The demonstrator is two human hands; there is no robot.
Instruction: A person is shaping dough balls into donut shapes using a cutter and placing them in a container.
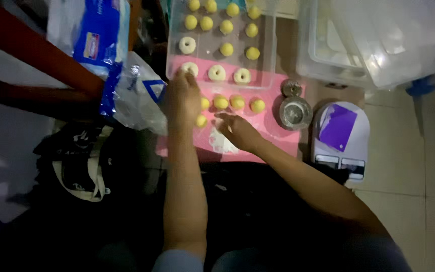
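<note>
The left hand point(183, 95) is extended, fingers loosely open, touching a white ring-shaped dough piece point(190, 68). The right hand point(236, 130) is laid flat, empty, on the pink rubbery mat point(273, 128); small yellow dough balls point(221, 102) are seen between both.

Small round yellow dough ball point(201, 121), on pink mat point(273, 128), beside left hand point(182, 98)

Head camera, looking steeply down, near pink mat point(273, 128).
</note>
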